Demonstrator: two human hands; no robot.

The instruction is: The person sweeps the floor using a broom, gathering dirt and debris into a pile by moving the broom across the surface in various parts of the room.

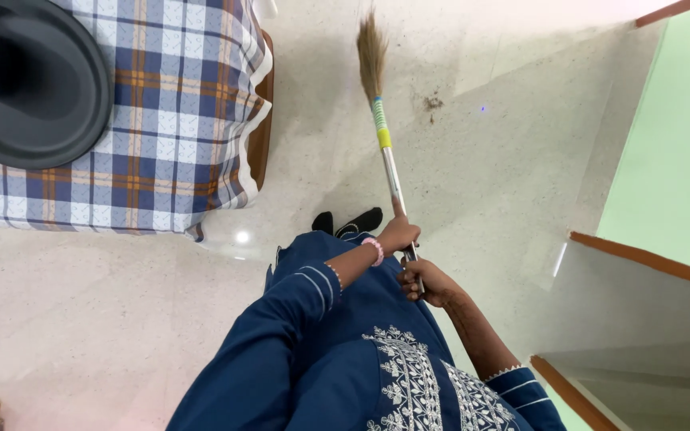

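A long broom (385, 144) is being held out over the pale floor (521, 183), its grass brush end reaching toward a dark patch of dirt (433, 102). The left hand (399, 234) is being wrapped shut around the metal handle, with the right hand (427, 282) being closed just below. It is judged light, stiff along the shaft, springy at the bristles, and best held along that smooth handle.

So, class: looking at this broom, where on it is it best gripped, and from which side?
Grip the broom on its bare metal handle, below the bristles and coloured binding. It is slim and straight, so the left hand and right hand wrap it from opposite sides, stacked.
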